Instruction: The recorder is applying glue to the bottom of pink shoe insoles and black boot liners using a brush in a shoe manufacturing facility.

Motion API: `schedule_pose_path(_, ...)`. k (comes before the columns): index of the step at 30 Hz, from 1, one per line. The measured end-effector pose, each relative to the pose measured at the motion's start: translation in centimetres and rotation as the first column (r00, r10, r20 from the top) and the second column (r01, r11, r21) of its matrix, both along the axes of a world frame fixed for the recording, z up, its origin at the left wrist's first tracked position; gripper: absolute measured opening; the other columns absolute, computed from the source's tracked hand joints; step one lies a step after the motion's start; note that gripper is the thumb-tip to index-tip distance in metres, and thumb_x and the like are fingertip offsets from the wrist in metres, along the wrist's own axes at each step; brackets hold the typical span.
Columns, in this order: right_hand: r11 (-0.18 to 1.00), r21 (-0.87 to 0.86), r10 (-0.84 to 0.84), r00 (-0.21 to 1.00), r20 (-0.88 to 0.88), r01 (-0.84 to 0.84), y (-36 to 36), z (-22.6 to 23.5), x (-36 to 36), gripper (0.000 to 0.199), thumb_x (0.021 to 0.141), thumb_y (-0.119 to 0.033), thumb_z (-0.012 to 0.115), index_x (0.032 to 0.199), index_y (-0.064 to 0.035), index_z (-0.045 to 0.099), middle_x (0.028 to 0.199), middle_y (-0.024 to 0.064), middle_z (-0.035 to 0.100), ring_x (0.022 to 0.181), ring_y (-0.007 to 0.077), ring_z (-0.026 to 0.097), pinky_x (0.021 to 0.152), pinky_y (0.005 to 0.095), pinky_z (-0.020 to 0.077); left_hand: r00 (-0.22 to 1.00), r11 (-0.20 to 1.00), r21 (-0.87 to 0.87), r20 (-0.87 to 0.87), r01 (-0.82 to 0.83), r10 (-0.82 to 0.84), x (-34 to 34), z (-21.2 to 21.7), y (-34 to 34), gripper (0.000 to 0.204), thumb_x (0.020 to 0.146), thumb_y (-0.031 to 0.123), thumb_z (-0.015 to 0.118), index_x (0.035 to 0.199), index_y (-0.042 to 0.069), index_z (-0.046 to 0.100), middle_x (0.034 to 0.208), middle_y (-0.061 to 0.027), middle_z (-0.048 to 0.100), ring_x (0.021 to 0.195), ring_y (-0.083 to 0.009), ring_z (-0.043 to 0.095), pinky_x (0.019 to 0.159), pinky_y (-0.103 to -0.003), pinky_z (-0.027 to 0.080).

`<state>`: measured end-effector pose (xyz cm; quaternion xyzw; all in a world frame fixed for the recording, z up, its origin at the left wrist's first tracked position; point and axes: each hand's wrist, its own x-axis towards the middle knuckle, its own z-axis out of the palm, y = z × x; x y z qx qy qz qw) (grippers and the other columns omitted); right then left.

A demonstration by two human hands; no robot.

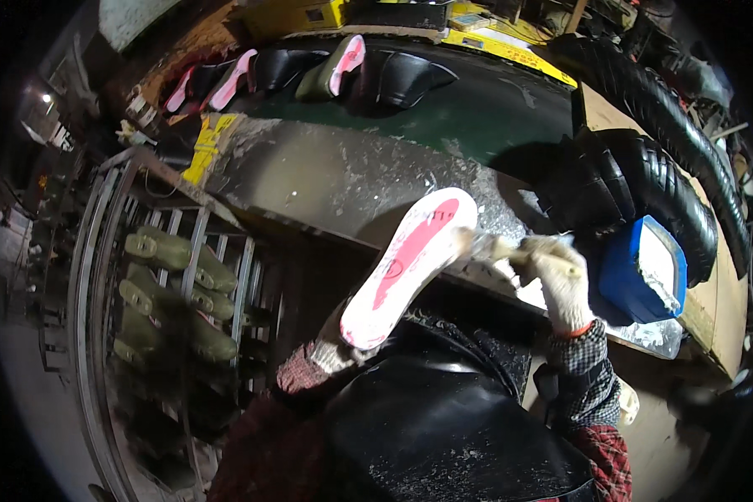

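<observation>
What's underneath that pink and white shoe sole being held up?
Under the shoe sole the gloved left hand holds it near the heel, above a black apron. The right hand holds a brush to its toe. The sole covers the left fingers and the shoe's upper.

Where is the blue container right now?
In the head view, the blue container sits at right on the workbench edge, just right of the gloved right hand holding a brush, below the black ribbed hose.
</observation>
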<state>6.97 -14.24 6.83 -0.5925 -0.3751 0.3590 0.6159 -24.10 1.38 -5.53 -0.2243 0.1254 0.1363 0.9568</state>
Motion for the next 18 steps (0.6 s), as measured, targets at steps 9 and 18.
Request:
schedule_pose_path(9, 0.977, 0.153, -0.014, 0.674, 0.738, -0.147, -2.4, 4.1, 0.0, 0.035, 0.075, -0.008, 0.079, 0.107, -0.0022, 0.066, 0.09, 0.0123, 0.067, 0.079, 0.0284, 0.065, 0.069, 0.0371, 0.0523, 0.921, 0.96, 0.142, -0.347, 0.24, -0.179, 0.8, 6.0, 2.9, 0.081, 0.085, 0.068, 0.051, 0.121, -0.005, 0.052, 0.071, -0.0142, 0.058, 0.044, -0.0166, 0.047, 0.034, -0.028, 0.035)
schedule_pose_path(18, 0.893, 0.371, -0.443, 0.646, 0.622, 0.255, -12.7, 4.0, 3.7, 0.028, 0.077, -0.004, 0.072, 0.104, 0.0001, 0.065, 0.091, 0.0155, 0.068, 0.082, 0.0305, 0.066, 0.074, 0.0368, 0.0526, 0.926, 0.819, 0.558, -0.364, 0.133, 0.098, 15.9, 9.4, 11.8, 0.063, 0.091, 0.04, 0.066, 0.125, -0.01, 0.046, 0.118, -0.026, 0.057, 0.11, -0.0316, 0.059, 0.092, -0.039, 0.056)
